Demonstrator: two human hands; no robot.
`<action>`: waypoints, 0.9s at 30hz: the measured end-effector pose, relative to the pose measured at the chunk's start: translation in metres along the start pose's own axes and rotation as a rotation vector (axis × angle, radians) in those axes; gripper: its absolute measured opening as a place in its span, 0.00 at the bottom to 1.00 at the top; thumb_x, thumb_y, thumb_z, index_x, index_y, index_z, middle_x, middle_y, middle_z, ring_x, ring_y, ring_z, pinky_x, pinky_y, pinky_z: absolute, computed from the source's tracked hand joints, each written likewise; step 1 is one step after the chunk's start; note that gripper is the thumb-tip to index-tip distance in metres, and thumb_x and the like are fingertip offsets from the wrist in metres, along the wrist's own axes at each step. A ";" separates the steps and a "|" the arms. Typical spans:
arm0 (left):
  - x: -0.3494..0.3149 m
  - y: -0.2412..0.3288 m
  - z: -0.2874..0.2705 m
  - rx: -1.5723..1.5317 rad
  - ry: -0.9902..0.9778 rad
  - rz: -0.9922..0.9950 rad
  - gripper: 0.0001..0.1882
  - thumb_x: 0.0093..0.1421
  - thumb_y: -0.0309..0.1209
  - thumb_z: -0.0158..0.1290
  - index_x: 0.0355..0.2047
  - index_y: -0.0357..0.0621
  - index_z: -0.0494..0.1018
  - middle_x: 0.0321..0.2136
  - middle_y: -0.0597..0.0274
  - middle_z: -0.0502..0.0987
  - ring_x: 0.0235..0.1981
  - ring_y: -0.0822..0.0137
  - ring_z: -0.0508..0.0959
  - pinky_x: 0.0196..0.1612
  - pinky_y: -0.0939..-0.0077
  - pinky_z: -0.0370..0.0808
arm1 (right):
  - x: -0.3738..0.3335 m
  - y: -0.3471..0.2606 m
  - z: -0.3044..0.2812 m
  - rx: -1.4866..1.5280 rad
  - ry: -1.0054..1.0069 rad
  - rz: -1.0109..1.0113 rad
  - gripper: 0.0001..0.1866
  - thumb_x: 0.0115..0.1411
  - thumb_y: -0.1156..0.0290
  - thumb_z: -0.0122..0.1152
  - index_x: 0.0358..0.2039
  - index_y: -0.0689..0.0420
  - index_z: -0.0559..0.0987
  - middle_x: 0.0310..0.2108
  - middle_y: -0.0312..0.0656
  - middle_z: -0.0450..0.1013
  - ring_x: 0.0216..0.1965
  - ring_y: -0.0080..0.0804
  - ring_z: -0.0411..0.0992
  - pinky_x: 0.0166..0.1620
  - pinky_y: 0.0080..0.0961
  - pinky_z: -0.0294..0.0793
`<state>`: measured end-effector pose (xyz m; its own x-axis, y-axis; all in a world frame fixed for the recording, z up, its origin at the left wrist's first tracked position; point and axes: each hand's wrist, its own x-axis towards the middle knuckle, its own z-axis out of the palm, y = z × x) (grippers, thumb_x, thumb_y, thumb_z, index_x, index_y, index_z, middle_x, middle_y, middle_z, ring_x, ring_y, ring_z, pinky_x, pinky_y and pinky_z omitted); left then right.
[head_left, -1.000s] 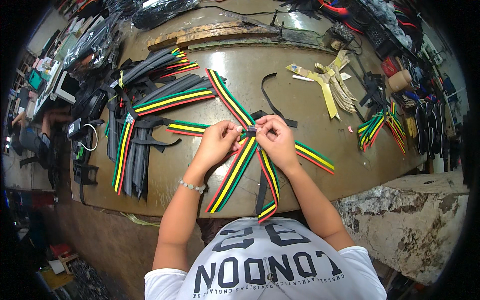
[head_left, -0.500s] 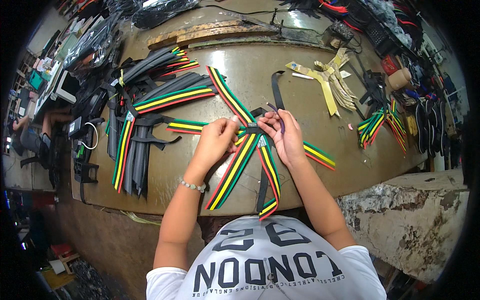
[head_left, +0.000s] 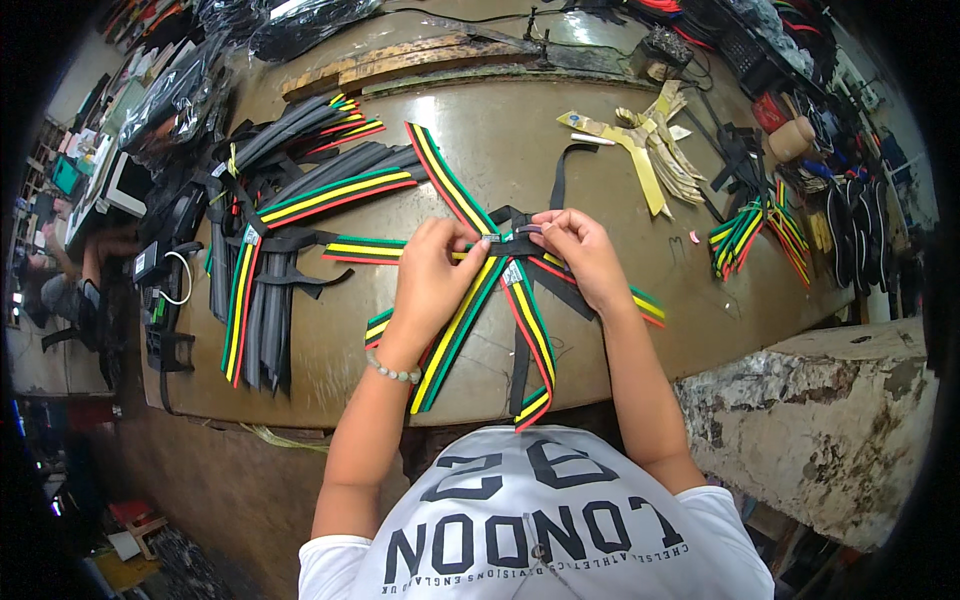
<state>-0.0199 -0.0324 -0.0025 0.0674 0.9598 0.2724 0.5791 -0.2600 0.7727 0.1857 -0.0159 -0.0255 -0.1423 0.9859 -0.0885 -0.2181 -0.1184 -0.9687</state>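
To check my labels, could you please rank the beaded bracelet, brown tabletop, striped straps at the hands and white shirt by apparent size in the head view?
1. Brown tabletop
2. White shirt
3. Striped straps
4. Beaded bracelet

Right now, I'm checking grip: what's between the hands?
In the head view, black webbing where striped straps meet and a slim dark stick lie between left hand and right hand.

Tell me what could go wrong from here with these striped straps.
The thin dark item in the right hand sits close to the left hand; if sharp, it might nick a finger. One striped strap reaches the near edge of the table by the shirt, so leaning in may drag it.
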 end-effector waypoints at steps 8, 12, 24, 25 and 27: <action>-0.006 0.006 0.024 0.243 -0.057 0.477 0.07 0.58 0.26 0.55 0.35 0.36 0.74 0.31 0.52 0.74 0.31 0.55 0.75 0.37 0.69 0.73 | 0.000 -0.004 0.004 0.157 0.034 0.059 0.09 0.64 0.72 0.53 0.28 0.63 0.72 0.47 0.48 0.69 0.45 0.28 0.73 0.50 0.20 0.74; -0.007 -0.001 0.015 -0.099 -0.121 0.114 0.06 0.62 0.26 0.52 0.33 0.34 0.71 0.31 0.53 0.73 0.31 0.60 0.76 0.36 0.71 0.74 | -0.003 -0.006 0.000 -0.039 -0.058 0.009 0.08 0.61 0.74 0.56 0.26 0.62 0.72 0.48 0.47 0.68 0.48 0.29 0.71 0.52 0.23 0.71; -0.007 -0.006 0.014 -0.175 -0.152 0.068 0.08 0.63 0.27 0.51 0.34 0.32 0.69 0.33 0.55 0.72 0.32 0.66 0.76 0.36 0.75 0.75 | -0.005 0.001 0.004 -0.230 -0.103 -0.113 0.07 0.56 0.79 0.61 0.23 0.61 0.73 0.49 0.45 0.66 0.48 0.29 0.69 0.54 0.23 0.69; -0.008 -0.006 0.014 -0.179 -0.139 0.066 0.08 0.63 0.27 0.51 0.35 0.32 0.69 0.33 0.55 0.71 0.31 0.66 0.76 0.37 0.75 0.74 | -0.005 0.000 0.004 -0.248 -0.094 -0.119 0.06 0.57 0.79 0.61 0.24 0.61 0.74 0.48 0.46 0.66 0.48 0.29 0.69 0.54 0.23 0.69; -0.007 -0.003 0.014 -0.258 -0.127 0.050 0.08 0.64 0.28 0.49 0.34 0.33 0.68 0.31 0.56 0.71 0.30 0.67 0.75 0.36 0.75 0.74 | -0.005 -0.001 0.003 -0.210 -0.084 -0.098 0.06 0.57 0.78 0.60 0.24 0.61 0.74 0.48 0.47 0.67 0.48 0.29 0.70 0.54 0.23 0.69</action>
<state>-0.0111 -0.0365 -0.0148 0.2018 0.9463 0.2526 0.3478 -0.3103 0.8847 0.1836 -0.0213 -0.0235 -0.2125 0.9770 0.0191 -0.0307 0.0129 -0.9994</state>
